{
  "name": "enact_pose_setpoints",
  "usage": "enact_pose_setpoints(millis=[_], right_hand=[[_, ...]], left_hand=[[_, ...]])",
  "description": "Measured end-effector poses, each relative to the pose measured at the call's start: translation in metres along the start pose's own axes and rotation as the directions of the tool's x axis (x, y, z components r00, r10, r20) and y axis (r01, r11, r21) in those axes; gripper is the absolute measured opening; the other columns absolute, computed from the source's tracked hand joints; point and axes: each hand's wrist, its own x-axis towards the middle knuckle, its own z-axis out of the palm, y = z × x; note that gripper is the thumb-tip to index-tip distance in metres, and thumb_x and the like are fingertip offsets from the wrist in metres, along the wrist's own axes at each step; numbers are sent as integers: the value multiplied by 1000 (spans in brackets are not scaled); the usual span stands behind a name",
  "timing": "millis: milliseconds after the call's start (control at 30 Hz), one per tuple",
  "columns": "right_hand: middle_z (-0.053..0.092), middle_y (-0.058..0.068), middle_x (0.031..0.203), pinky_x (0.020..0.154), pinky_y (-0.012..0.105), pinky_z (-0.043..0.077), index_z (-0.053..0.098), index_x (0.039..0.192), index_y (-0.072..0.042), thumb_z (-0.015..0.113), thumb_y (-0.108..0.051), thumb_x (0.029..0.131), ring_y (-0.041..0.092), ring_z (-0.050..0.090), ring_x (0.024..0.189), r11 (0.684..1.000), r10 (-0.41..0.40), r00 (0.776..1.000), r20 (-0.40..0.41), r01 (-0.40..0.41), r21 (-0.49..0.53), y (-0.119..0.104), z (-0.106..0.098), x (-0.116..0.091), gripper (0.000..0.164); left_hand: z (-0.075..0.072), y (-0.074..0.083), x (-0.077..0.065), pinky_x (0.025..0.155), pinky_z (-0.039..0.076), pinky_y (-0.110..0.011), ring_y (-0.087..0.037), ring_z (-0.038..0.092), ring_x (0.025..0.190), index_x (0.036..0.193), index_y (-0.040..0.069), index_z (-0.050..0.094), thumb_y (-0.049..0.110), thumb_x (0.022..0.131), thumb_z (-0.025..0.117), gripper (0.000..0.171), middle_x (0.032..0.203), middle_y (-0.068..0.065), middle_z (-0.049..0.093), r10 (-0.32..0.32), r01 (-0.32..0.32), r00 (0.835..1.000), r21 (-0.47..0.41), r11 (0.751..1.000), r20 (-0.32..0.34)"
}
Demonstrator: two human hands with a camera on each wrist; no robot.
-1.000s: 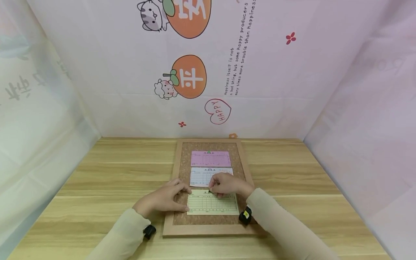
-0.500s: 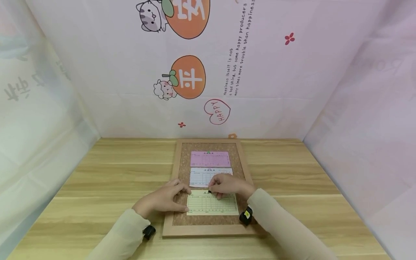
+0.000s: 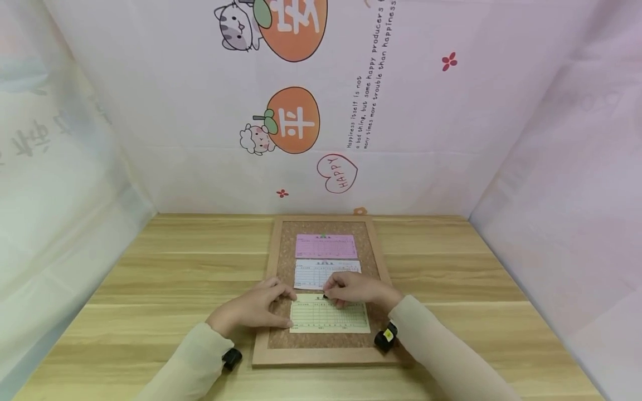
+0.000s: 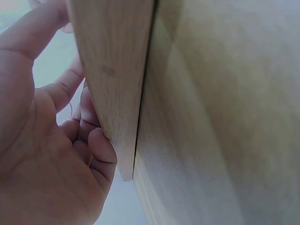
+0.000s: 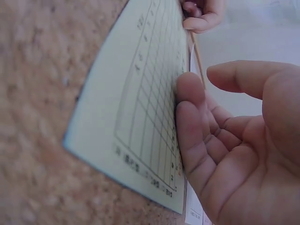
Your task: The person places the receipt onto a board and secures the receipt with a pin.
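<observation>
A yellow printed form lies on the lower part of a cork board. My left hand rests at its left side, with thumb and forefinger spread and their tips at the sheet's edge. My right hand pinches a small black push pin at the form's top middle. In the right wrist view, the fingertips of that hand lie against the yellow sheet, and the pin is hidden. The left wrist view has the left hand beside the board's wooden frame.
Above the yellow form lie a white form, partly behind the right hand, and a pink form with a green pin at its top. The wood-grain table meets a printed cloth wall behind the board.
My right wrist has shifted slightly to the right, while its fingertips stay at the black push pin. The left hand and the forms keep their places.
</observation>
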Motion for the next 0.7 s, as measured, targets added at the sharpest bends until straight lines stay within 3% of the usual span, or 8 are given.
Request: enact_pose_setpoints(millis=[433, 700], right_hand=[[67, 7, 95, 75, 36, 55, 64, 113, -3, 56, -24, 104, 21, 66, 85, 999, -15, 1000, -25, 16, 28, 2, 0, -13, 24], [65, 9, 95, 75, 40, 55, 62, 117, 1, 54, -20, 104, 23, 66, 85, 996, -83, 996, -23, 82, -20, 1, -7, -24, 26]], left_hand=[[2, -1, 0, 98, 40, -51, -21, 45, 113, 124, 18, 59, 41, 84, 81, 51, 118, 2, 47, -10, 10, 1000, -8, 1000, 2], [1, 0, 1, 99, 40, -50, -21, 44, 114, 124, 17, 58, 41, 85, 80, 51, 119, 2, 46, -7, 7, 1000, -8, 1000, 7]])
